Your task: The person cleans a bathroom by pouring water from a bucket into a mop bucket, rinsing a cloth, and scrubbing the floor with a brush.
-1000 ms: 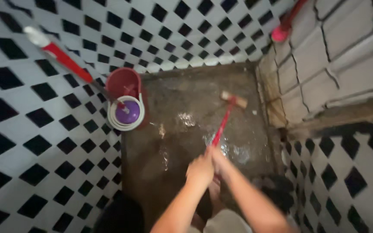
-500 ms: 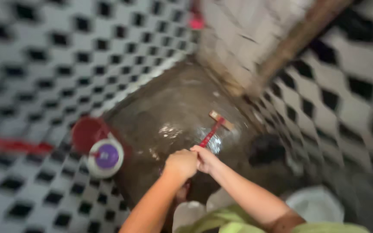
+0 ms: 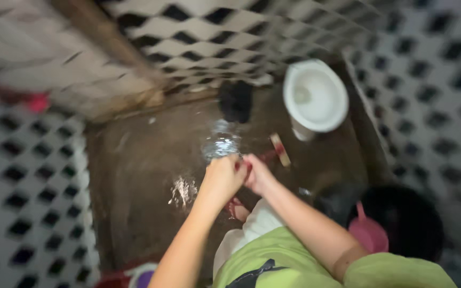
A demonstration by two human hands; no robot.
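Observation:
Both my hands grip the red handle of a long floor brush. My left hand [image 3: 222, 177] and my right hand [image 3: 257, 173] are closed side by side on it. The brush head [image 3: 280, 149], a pale block, rests on the wet brown floor [image 3: 134, 176] just beyond my hands, near the base of a white toilet bowl [image 3: 316, 96]. Most of the red handle is hidden by my hands. Water glistens on the floor [image 3: 220, 144] in front of my hands.
Black-and-white diamond tiles cover the walls all around. A dark bucket [image 3: 406, 221] with a pink scoop [image 3: 369, 234] stands at the lower right. A dark object [image 3: 236, 98] sits beside the toilet. A purple-and-white mop bucket [image 3: 142, 277] shows at the bottom edge.
My view has swung round to the right: the toilet and dark bucket have come in, and the mop bucket has slid to the bottom edge. My hands keep hold of the brush handle.

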